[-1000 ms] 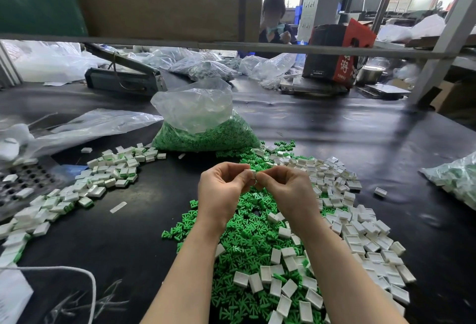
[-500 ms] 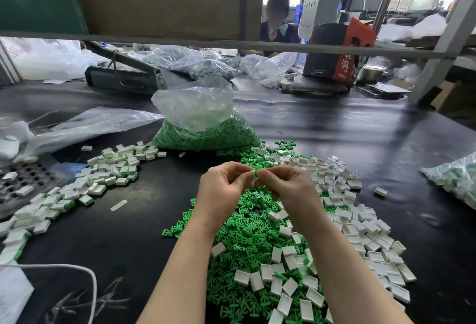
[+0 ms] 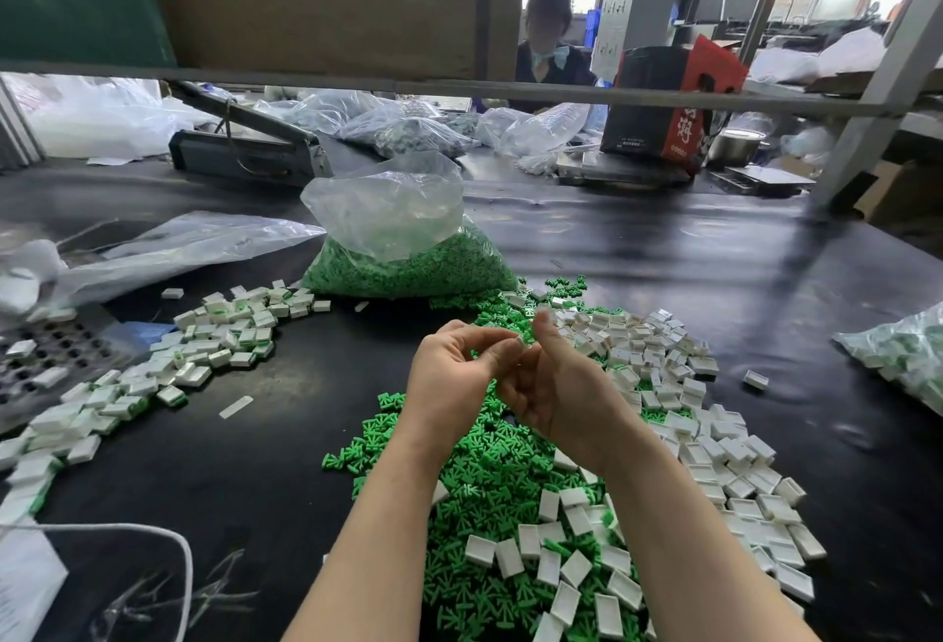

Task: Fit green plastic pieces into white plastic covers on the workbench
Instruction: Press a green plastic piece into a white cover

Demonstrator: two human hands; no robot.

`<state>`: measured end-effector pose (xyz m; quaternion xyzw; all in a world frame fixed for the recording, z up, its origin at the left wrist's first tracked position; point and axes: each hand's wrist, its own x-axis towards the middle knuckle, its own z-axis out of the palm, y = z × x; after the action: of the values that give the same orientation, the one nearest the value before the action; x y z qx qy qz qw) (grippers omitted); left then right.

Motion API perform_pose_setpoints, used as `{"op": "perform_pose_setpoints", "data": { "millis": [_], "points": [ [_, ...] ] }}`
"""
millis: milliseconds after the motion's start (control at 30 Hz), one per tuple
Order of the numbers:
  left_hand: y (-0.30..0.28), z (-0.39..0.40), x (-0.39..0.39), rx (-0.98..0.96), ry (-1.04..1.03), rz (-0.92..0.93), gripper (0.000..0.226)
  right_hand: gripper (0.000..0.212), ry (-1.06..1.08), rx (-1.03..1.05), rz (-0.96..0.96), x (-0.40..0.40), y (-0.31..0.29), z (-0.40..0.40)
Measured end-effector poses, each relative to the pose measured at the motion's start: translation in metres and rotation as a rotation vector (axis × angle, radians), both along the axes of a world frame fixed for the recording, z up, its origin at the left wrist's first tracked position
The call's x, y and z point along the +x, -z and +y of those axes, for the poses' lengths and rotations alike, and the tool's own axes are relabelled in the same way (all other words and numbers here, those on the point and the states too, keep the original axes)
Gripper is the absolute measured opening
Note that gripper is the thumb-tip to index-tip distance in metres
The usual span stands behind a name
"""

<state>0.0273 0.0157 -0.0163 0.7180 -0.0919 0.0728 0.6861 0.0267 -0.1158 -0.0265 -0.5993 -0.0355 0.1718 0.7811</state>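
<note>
Here, at the centre of the frame, we see a small white cover [image 3: 519, 338] pinched at the fingertips of the left hand [image 3: 454, 381], raised above the workbench [image 3: 714, 284]. Whether a green piece sits inside it we cannot tell, for it is too small and partly hidden. The right hand [image 3: 566, 386] is right beside the left, touching it, with its thumb raised and its other fingers loosely curled; we cannot tell whether it grips anything.

Below the hands, in the lower middle of the frame, lies a heap of loose green pieces [image 3: 490, 488] spread on the dark bench. Over its right and lower parts, running from the centre right down to the lower right, lie many white covers [image 3: 714, 457], some lying open side up. Just above the hands, in the middle of the frame, stands a clear plastic bag [image 3: 403, 243] with green pieces filling its bottom.

At the left, a curved band of white parts [image 3: 204, 355] with green showing in some of them runs from the middle left toward the lower left edge. A flat clear bag [image 3: 194, 248] lies at the upper left of the bench, and a perforated dark tray [image 3: 46, 355] sits at the left edge. At the right edge is another bag of mixed white and green parts [image 3: 903, 350]. In the upper middle, behind a metal bar, a second person [image 3: 548, 44] sits beyond the bench
</note>
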Motion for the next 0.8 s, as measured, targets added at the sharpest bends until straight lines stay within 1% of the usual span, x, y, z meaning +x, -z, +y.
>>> {"op": "perform_pose_setpoints", "data": {
  "millis": [233, 400, 500, 667, 800],
  "points": [
    [-0.0021, -0.0033, -0.0026, -0.083, 0.021, 0.067, 0.012, 0.064, 0.035, 0.043, -0.060, 0.0018, 0.0042, -0.0005],
    [-0.0030, -0.0027, -0.0026, -0.106, 0.027, 0.076, 0.007, 0.056, 0.047, 0.085, -0.059, 0.0026, 0.0066, 0.0001],
    [-0.0013, -0.0016, -0.0018, -0.085, 0.026, 0.081, 0.006, 0.055, 0.043, 0.077, -0.057, 0.0032, 0.0082, -0.0008],
    [-0.0025, -0.0022, -0.0015, -0.052, 0.023, 0.047, 0.009, 0.043, 0.074, 0.118, -0.043, 0.0015, 0.0074, 0.0019],
    [-0.0029, -0.0033, -0.0016, -0.068, 0.011, 0.043, 0.014, 0.051, 0.052, 0.136, -0.026, 0.0008, 0.0039, 0.0044]
  ]
}}
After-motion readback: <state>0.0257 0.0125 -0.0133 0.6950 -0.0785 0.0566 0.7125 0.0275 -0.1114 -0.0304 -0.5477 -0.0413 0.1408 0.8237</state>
